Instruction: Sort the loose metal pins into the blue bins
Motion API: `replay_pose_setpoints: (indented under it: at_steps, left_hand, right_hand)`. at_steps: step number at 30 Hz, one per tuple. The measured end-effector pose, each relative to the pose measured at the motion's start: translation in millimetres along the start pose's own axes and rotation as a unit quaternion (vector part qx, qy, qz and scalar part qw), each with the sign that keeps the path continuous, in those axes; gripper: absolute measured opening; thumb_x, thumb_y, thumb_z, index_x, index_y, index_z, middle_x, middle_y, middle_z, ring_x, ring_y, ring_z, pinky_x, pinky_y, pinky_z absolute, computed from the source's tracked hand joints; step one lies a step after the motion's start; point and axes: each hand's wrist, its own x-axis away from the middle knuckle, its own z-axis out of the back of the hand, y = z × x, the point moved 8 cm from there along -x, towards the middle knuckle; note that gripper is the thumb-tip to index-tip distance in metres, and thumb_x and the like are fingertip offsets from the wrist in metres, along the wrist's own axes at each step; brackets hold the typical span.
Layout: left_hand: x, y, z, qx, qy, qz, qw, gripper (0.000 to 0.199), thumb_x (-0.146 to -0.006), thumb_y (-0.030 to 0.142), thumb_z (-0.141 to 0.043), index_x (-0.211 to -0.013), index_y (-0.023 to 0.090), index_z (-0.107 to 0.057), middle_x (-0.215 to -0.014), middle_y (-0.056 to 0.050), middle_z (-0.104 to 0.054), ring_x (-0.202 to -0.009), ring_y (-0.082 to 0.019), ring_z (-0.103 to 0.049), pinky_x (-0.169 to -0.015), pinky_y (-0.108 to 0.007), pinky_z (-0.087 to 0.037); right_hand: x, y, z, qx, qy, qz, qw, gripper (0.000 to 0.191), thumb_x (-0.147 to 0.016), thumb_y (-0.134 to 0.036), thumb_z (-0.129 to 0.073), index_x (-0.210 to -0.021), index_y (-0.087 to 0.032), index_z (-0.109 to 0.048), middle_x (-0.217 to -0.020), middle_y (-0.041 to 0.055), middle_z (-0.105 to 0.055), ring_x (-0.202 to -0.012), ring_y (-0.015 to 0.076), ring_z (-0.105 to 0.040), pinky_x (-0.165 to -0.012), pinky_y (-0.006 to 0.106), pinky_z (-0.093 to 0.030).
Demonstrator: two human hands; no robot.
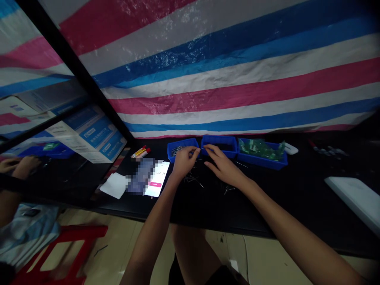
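My left hand (184, 161) is closed, thumb and forefinger pinching a thin metal rod (202, 148) in front of the blue bins. My right hand (223, 165) comes in from the other side; its upper fingertips reach the rod's far end, while the thumb stands apart below. Whether those fingertips grip the rod is too small to make out. Behind my left hand, a blue bin (170, 152) holds many small metal pieces. Loose thin metal rods (192, 180) lie on the black table below my hands, and more small metal parts (228, 188) lie under my right forearm.
A middle blue bin (219, 139) and a right one (268, 163) with green plastic packets (258, 148) line the back. Left are markers (140, 152), a lit phone (157, 180) and white paper (114, 186). A white box-shaped object (356, 194) sits right. Another person's hand (26, 165) shows far left.
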Motion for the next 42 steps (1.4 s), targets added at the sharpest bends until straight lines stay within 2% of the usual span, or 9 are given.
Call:
replay_pose_setpoints:
  at_steps: [6,9,11,15,17,19,25,33,42]
  left_hand:
    - [-0.5,-13.0,-5.8,0.061,-0.02,0.026,0.998,0.026,-0.093,0.038,-0.056,-0.093,0.018,-0.072,-0.084,-0.004,-0.075,-0.074,-0.015,-0.068,-0.071,-0.026,-0.052]
    - [-1.6,-18.5,-5.3,0.083,-0.01,0.041,0.996,0.024,-0.09,0.038,-0.061,-0.095,0.018,-0.072,-0.086,-0.004,-0.075,-0.074,-0.015,-0.068,-0.07,-0.025,-0.053]
    - [-2.0,-19.8,-5.0,0.087,-0.006,0.05,0.995,0.023,-0.088,0.037,-0.063,-0.095,0.018,-0.072,-0.088,-0.004,-0.075,-0.074,-0.015,-0.068,-0.069,-0.025,-0.053]
    - [-1.6,-14.9,-5.3,0.09,-0.008,0.043,0.995,0.017,-0.086,0.033,-0.066,-0.095,0.019,-0.072,-0.09,-0.003,-0.074,-0.074,-0.013,-0.067,-0.069,-0.024,-0.053]
    - [-0.9,-10.9,-6.4,0.09,-0.013,0.031,0.995,0.016,-0.086,0.031,-0.067,-0.095,0.02,-0.072,-0.09,-0.002,-0.074,-0.073,-0.012,-0.067,-0.068,-0.024,-0.052]
    - [-0.1,-7.7,-8.3,0.092,-0.022,0.021,0.995,0.015,-0.086,0.031,-0.066,-0.095,0.02,-0.071,-0.09,-0.002,-0.074,-0.073,-0.012,-0.066,-0.067,-0.023,-0.051]
    - [1.9,-2.7,-15.6,0.091,-0.065,0.011,0.994,0.021,-0.09,0.035,-0.059,-0.093,0.018,-0.071,-0.086,-0.003,-0.074,-0.074,-0.014,-0.066,-0.067,-0.024,-0.05]
    - [4.6,1.0,-24.6,0.113,-0.128,0.007,0.985,0.028,-0.094,0.039,-0.052,-0.088,0.017,-0.068,-0.081,-0.002,-0.072,-0.069,-0.014,-0.065,-0.066,-0.024,-0.049]
    - [0.7,-6.9,-16.0,0.11,-0.069,0.023,0.991,0.018,-0.086,0.035,-0.065,-0.092,0.019,-0.069,-0.09,-0.003,-0.073,-0.075,-0.014,-0.066,-0.072,-0.026,-0.051]
  right_hand:
    - [0.5,0.2,-0.5,0.011,0.003,0.001,1.0,0.052,-0.097,-0.031,-0.045,-0.148,-0.023,-0.037,-0.147,0.0145,-0.041,-0.137,0.0305,-0.04,-0.114,0.054,-0.036]
    - [0.5,0.5,7.6,0.018,0.053,-0.004,0.998,0.041,-0.096,-0.029,-0.045,-0.137,-0.026,-0.051,-0.142,0.0132,-0.046,-0.132,0.0311,-0.044,-0.11,0.055,-0.039]
    - [1.2,2.4,15.3,0.009,0.096,-0.019,0.995,0.032,-0.096,-0.028,-0.045,-0.125,-0.025,-0.058,-0.137,0.013,-0.049,-0.128,0.0298,-0.048,-0.106,0.052,-0.042]
    - [2.9,10.5,24.2,-0.029,0.14,-0.068,0.987,0.027,-0.095,-0.029,-0.048,-0.12,-0.024,-0.057,-0.125,0.0127,-0.055,-0.112,0.0269,-0.058,-0.086,0.043,-0.053]
    - [3.1,12.5,25.4,-0.037,0.144,-0.077,0.986,0.025,-0.095,-0.029,-0.049,-0.118,-0.023,-0.057,-0.117,0.0112,-0.06,-0.104,0.0254,-0.061,-0.081,0.04,-0.053]
    - [3.0,13.1,26.2,-0.034,0.144,-0.076,0.986,0.022,-0.094,-0.028,-0.05,-0.114,-0.023,-0.059,-0.109,0.0097,-0.064,-0.1,0.0244,-0.062,-0.081,0.039,-0.052]
    - [3.1,15.6,25.4,-0.023,0.139,-0.082,0.987,0.014,-0.094,-0.029,-0.05,-0.098,-0.022,-0.062,-0.094,0.0077,-0.066,-0.09,0.0235,-0.062,-0.072,0.035,-0.051]
    - [4.5,19.1,22.9,-0.036,0.14,-0.09,0.985,0.019,-0.094,-0.029,-0.052,-0.109,-0.021,-0.061,-0.098,0.0078,-0.067,-0.091,0.0228,-0.063,-0.074,0.035,-0.05]
    - [4.9,21.9,28.1,-0.033,0.164,-0.11,0.98,0.022,-0.093,-0.031,-0.053,-0.112,-0.021,-0.06,-0.098,0.0073,-0.068,-0.09,0.0227,-0.064,-0.069,0.033,-0.05]
